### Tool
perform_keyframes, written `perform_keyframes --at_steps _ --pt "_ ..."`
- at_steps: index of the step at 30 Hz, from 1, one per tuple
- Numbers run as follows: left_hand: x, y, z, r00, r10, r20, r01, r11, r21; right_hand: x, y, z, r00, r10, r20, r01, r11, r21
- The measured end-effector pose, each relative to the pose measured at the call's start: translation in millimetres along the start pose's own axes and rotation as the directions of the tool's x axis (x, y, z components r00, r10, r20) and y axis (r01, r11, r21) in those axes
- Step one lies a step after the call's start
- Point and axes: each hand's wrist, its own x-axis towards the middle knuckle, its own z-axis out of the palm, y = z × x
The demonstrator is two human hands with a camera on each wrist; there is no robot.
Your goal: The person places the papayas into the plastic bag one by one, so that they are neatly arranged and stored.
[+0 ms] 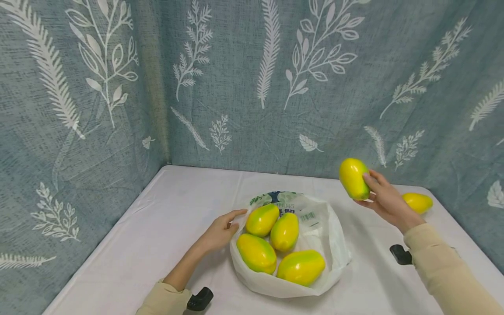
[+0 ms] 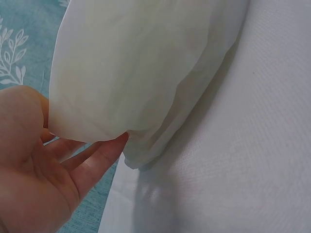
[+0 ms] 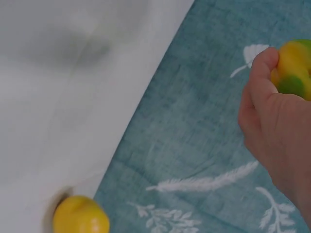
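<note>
My right hand (image 1: 387, 199) grips a glossy yellow-green papaya (image 1: 353, 178) in the air, right of and above a white plastic bag (image 1: 338, 245). In the right wrist view, fingers (image 3: 262, 73) curl round that papaya (image 3: 296, 63), partly cut off by the frame. Several papayas (image 1: 301, 267) lie inside the wide-open bag. At the bag's left rim is my left hand (image 1: 218, 232), its fingers extended and loosely spread. The left wrist view shows fingertips touching the bag's edge (image 2: 92, 138); part of the hand is hidden behind the plastic.
Another papaya (image 1: 417, 203) lies on the white-covered table (image 1: 185, 197) near its right back corner, partly behind the right wrist. A blue-grey curtain (image 1: 244, 131) with white leaf prints encloses the back and sides.
</note>
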Motion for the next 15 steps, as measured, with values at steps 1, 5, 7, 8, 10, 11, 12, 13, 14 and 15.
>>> perform_keyframes --at_steps 1,5,7,8,10,11,12,13,14,15 --pt "0.1 -0.5 -0.3 1.000 0.003 0.006 -0.003 1.000 -0.003 -0.6 0 3 1.000 -0.001 0.010 0.001 1.000 0.001" --pt "-0.1 -0.6 -1.8 1.000 0.018 0.023 -0.018 1.000 -0.004 -2.0 -1 14 0.999 -0.004 0.054 0.005 1.000 -0.011" --pt "-0.2 -0.6 -2.1 0.999 0.021 0.025 -0.021 1.000 -0.002 -2.9 0 20 0.997 0.000 0.073 0.002 1.000 -0.030" --pt "-0.2 -0.5 -2.1 1.000 0.023 0.022 -0.023 1.000 0.004 -3.3 1 22 0.997 0.003 0.081 0.000 0.999 -0.040" --pt "-0.2 -0.8 -2.2 0.999 0.025 0.023 -0.025 1.000 0.005 -4.4 3 27 0.995 0.004 0.099 0.002 0.998 -0.067" --pt "-0.3 -1.0 -2.3 0.999 0.025 0.024 -0.026 1.000 0.004 -4.8 4 30 0.994 0.005 0.111 0.004 0.997 -0.080" --pt "-0.3 -1.2 -2.3 0.999 0.028 0.023 -0.028 1.000 0.005 -5.2 5 32 0.992 0.005 0.123 0.007 0.996 -0.092" --pt "-0.4 -1.3 -2.3 0.999 0.029 0.023 -0.029 1.000 0.004 -5.6 6 34 0.990 0.005 0.138 0.010 0.994 -0.105" --pt "-0.3 -1.5 -2.2 0.999 0.032 0.020 -0.032 0.999 0.007 -6.1 7 36 0.988 0.006 0.152 0.012 0.993 -0.115" --pt "-0.3 -1.7 -2.2 0.999 0.032 0.019 -0.032 0.999 0.006 -6.4 8 38 0.986 0.008 0.167 0.014 0.992 -0.126"
